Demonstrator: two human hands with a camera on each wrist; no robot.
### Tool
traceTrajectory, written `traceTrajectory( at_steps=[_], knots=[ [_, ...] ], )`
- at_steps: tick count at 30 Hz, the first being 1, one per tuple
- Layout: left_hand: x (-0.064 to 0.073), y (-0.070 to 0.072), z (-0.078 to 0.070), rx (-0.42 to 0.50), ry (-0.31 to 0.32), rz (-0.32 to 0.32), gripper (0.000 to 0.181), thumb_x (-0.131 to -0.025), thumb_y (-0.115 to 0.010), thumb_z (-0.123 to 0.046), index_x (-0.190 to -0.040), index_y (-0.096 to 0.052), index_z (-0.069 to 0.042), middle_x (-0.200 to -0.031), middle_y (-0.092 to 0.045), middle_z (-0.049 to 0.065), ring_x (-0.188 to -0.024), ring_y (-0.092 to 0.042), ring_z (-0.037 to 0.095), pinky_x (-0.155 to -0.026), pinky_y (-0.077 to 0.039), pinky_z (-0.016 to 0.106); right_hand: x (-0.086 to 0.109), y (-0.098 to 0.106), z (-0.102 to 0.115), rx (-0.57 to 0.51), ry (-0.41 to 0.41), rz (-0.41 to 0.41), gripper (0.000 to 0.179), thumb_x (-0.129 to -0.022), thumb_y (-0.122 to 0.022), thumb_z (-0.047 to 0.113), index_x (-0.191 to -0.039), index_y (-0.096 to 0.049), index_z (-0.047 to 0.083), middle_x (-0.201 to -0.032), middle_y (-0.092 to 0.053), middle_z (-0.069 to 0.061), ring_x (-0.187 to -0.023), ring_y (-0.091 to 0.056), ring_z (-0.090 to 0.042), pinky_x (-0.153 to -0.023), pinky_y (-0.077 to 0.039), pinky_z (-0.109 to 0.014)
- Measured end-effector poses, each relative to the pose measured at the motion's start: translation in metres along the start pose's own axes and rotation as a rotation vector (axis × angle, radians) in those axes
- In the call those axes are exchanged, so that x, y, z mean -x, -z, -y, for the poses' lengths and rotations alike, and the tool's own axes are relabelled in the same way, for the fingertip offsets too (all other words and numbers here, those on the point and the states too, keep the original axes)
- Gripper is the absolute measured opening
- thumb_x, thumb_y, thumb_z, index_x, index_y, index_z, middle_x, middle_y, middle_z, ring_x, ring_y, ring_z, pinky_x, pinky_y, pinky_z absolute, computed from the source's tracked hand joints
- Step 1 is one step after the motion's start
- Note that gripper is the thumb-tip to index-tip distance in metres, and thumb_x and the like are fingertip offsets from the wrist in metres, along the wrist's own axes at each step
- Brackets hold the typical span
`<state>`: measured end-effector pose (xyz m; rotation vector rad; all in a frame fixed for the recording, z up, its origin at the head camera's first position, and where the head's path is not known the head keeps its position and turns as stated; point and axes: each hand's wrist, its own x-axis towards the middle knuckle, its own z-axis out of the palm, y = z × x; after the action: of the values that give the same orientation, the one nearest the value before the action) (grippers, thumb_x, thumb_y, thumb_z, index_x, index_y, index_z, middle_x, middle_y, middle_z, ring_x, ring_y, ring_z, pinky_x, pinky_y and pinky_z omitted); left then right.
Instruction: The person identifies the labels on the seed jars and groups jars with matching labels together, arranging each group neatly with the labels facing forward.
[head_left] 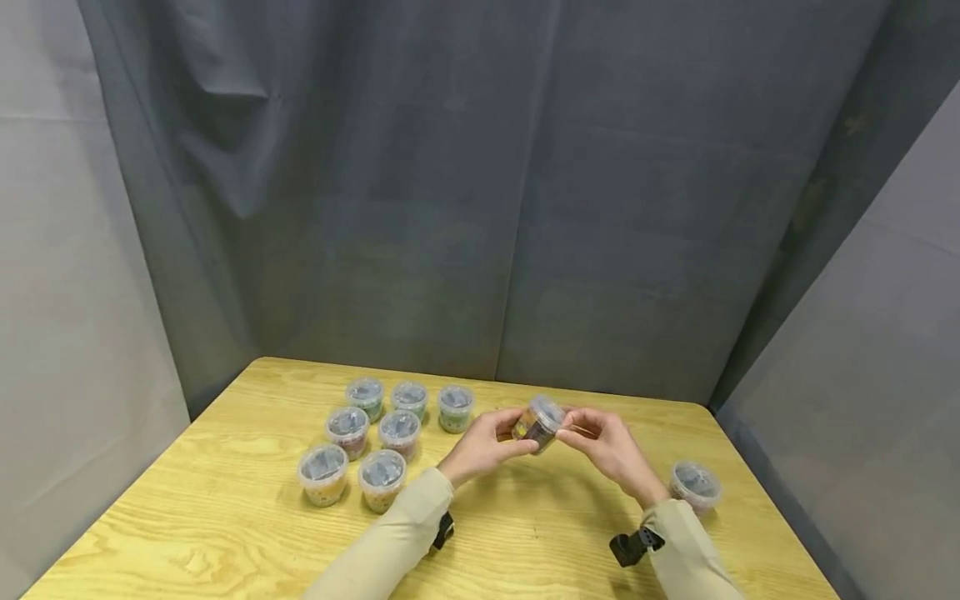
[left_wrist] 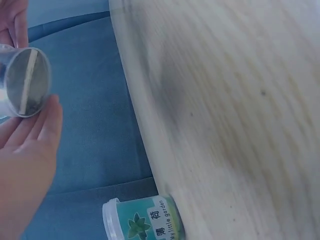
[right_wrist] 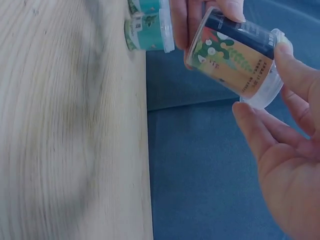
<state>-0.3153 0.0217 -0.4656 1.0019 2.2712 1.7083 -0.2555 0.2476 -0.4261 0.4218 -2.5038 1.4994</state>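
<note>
Above the table, both hands hold a small clear plastic cup with a translucent lid, tilted to one side. Its orange and black label with plant drawings faces the right wrist camera. My left hand grips the cup's body near its base, thumb on one side and fingers on the other. At the lid, the thumb and index finger of my right hand pinch the rim from opposite sides. In the left wrist view, a pale strip shows through the cup's round clear bottom.
Several similar lidded cups stand in rows left of the hands, with green, reddish and yellow labels. Another cup stands by the right forearm. The wooden table ends at a grey curtain.
</note>
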Motion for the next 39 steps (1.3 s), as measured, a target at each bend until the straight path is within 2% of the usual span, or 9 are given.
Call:
traceTrajectory(
  at_steps=[4,9,14,17,24,28,32,36,39],
  knots=[
    [0.004,0.001,0.001,0.028,0.015,-0.030,0.060,-0.087,-0.076,-0.033,-0.139,-0.055,-0.011,-0.126,-0.066,0.006,-0.107,-0.067,0.016,-0.090,-0.056,0.030,0.001,-0.008,0.001,-0.048,0.000,-0.006,0.019,-0.090,-0.071,0.021,-0.094,-0.065,0.004,-0.131,-0.062,-0.019,-0.126,-0.056,-0.036,-0.097,-0.053,-0.040],
    [0.006,0.000,-0.004,-0.100,-0.016,-0.166,0.061,-0.082,-0.080,-0.036,-0.134,-0.059,-0.012,-0.125,-0.066,0.004,-0.108,-0.066,0.020,-0.091,-0.056,0.035,-0.001,-0.021,0.010,-0.024,-0.058,-0.109,0.027,-0.086,-0.076,0.029,-0.092,-0.065,0.005,-0.119,-0.069,-0.013,-0.118,-0.063,-0.029,-0.095,-0.054,-0.040],
    [0.007,-0.001,-0.009,-0.197,-0.080,-0.221,0.056,-0.082,-0.080,-0.036,-0.131,-0.061,-0.016,-0.122,-0.068,0.000,-0.108,-0.066,0.021,-0.091,-0.055,0.040,-0.005,-0.029,0.016,-0.005,-0.105,-0.184,0.036,-0.081,-0.080,0.038,-0.088,-0.063,0.007,-0.113,-0.071,-0.011,-0.110,-0.066,-0.025,-0.091,-0.055,-0.037],
    [0.008,0.002,-0.010,-0.138,-0.067,-0.204,0.056,-0.083,-0.079,-0.036,-0.133,-0.060,-0.017,-0.123,-0.067,0.000,-0.109,-0.066,0.019,-0.092,-0.055,0.038,-0.007,-0.027,0.015,-0.060,-0.099,-0.167,0.036,-0.082,-0.080,0.034,-0.086,-0.060,0.004,-0.119,-0.069,-0.013,-0.114,-0.064,-0.027,-0.092,-0.055,-0.037],
    [0.007,0.009,-0.008,0.092,-0.053,-0.057,0.054,-0.088,-0.075,-0.027,-0.137,-0.057,-0.013,-0.120,-0.068,0.007,-0.104,-0.068,0.017,-0.085,-0.057,0.027,-0.009,-0.017,0.011,-0.206,-0.016,-0.066,0.034,-0.087,-0.075,0.022,-0.091,-0.054,-0.004,-0.128,-0.064,-0.018,-0.127,-0.056,-0.033,-0.095,-0.054,-0.032],
    [0.008,0.008,-0.009,0.090,-0.059,-0.091,0.053,-0.087,-0.076,-0.026,-0.135,-0.058,-0.013,-0.120,-0.068,0.007,-0.104,-0.068,0.018,-0.085,-0.057,0.026,-0.011,-0.019,0.011,-0.210,-0.019,-0.065,0.033,-0.088,-0.075,0.023,-0.096,-0.057,-0.003,-0.130,-0.063,-0.017,-0.126,-0.057,-0.033,-0.093,-0.054,-0.028],
    [0.009,0.004,-0.008,0.038,-0.076,-0.174,0.052,-0.086,-0.077,-0.026,-0.133,-0.059,-0.015,-0.122,-0.068,0.004,-0.105,-0.068,0.017,-0.090,-0.056,0.033,-0.011,-0.026,0.014,-0.203,-0.065,-0.125,0.030,-0.086,-0.076,0.023,-0.099,-0.062,0.000,-0.129,-0.064,-0.015,-0.117,-0.063,-0.029,-0.090,-0.055,-0.026],
    [0.009,0.001,-0.008,-0.090,-0.122,-0.257,0.054,-0.084,-0.079,-0.029,-0.132,-0.060,-0.014,-0.118,-0.070,0.003,-0.103,-0.068,0.015,-0.091,-0.056,0.037,-0.012,-0.032,0.019,-0.163,-0.110,-0.190,0.033,-0.084,-0.078,0.029,-0.097,-0.063,0.003,-0.122,-0.067,-0.012,-0.109,-0.066,-0.022,-0.087,-0.055,-0.024],
    [0.010,0.000,-0.008,-0.137,-0.135,-0.266,0.056,-0.085,-0.077,-0.033,-0.134,-0.058,-0.013,-0.119,-0.069,0.004,-0.105,-0.067,0.016,-0.093,-0.055,0.038,-0.013,-0.032,0.021,-0.127,-0.115,-0.200,0.032,-0.085,-0.078,0.032,-0.096,-0.063,0.005,-0.116,-0.069,-0.011,-0.103,-0.067,-0.017,-0.084,-0.054,-0.023]
  ],
)
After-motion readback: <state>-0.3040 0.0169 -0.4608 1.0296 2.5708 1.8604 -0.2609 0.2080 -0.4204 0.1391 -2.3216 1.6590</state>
